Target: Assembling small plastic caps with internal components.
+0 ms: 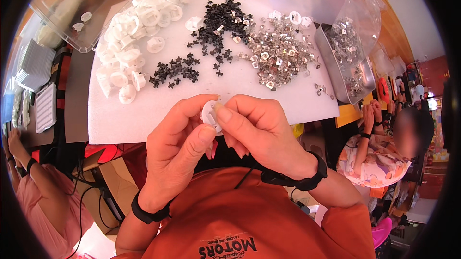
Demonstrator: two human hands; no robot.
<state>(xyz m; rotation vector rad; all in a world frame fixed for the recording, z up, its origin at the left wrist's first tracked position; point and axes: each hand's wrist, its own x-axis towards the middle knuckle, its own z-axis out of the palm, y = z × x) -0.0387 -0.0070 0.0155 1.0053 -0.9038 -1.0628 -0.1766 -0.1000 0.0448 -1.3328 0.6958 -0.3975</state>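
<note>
Between my two hands, just past the near edge of the white foam sheet (pixel 158 110), is a round white plastic part (pixel 209 114). My left hand (pixel 177 136) pinches its left side with thumb and forefinger. The thumb of my right hand (pixel 261 124) presses on its upper right face, with the fingers curled behind it. Whether a smaller piece sits under that thumb is hidden. Beyond my hands lie a pile of black cross-shaped pieces (pixel 221 23), a smaller black group (pixel 175 70) and a heap of small shiny metal clips (pixel 283 55).
Many similar white plastic parts (pixel 139 23) are heaped on the sheet's left side. A metal tray (pixel 367 81) of clips stands at the right edge, a clear plastic bin (pixel 62 28) at the far left. Other people sit on both sides, one in a patterned top (pixel 374 160).
</note>
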